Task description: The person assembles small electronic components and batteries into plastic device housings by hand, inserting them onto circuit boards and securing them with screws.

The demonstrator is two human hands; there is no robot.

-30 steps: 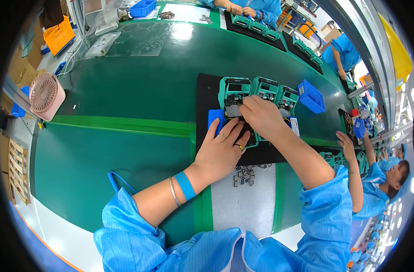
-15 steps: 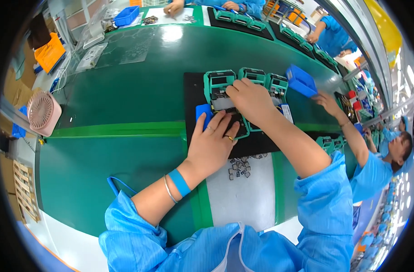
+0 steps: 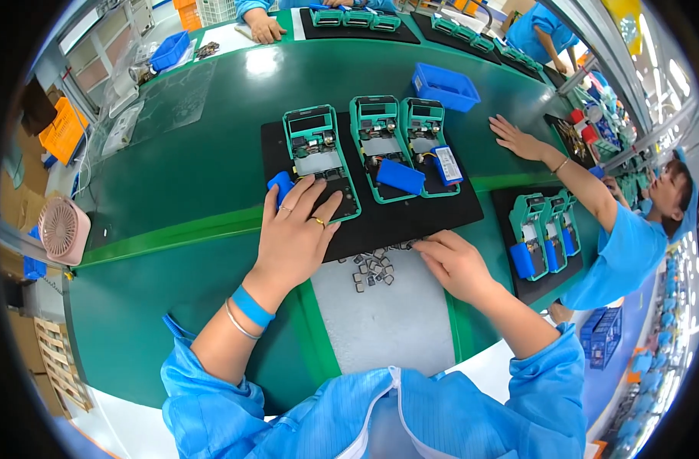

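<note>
My left hand (image 3: 297, 229) lies with spread fingers over the lower part of the left green device housing (image 3: 319, 157), beside a blue wrapped battery pack (image 3: 281, 187). A middle housing (image 3: 376, 126) and a right housing (image 3: 423, 126) stand beside it on a black mat (image 3: 433, 218), with circuit parts inside. Blue packs (image 3: 400, 177) lie on their lower parts, one with a white label. My right hand (image 3: 458, 264) is at the mat's near edge, its thumb apart from the bent fingers. Its fingertips are by small square metal pieces (image 3: 376, 269) on a grey sheet (image 3: 387, 321).
A blue bin (image 3: 445, 88) sits beyond the mat. At the right, a co-worker's hand (image 3: 518, 139) reaches over the green table (image 3: 158, 268), near another black mat of housings (image 3: 531, 222). A pink fan (image 3: 64, 229) stands at the left. Other people work along the far edge.
My right hand has left the housings and come back to the near edge of the mat. My left hand stays on the left housing. The co-worker's hand is now apart from the blue bin.
</note>
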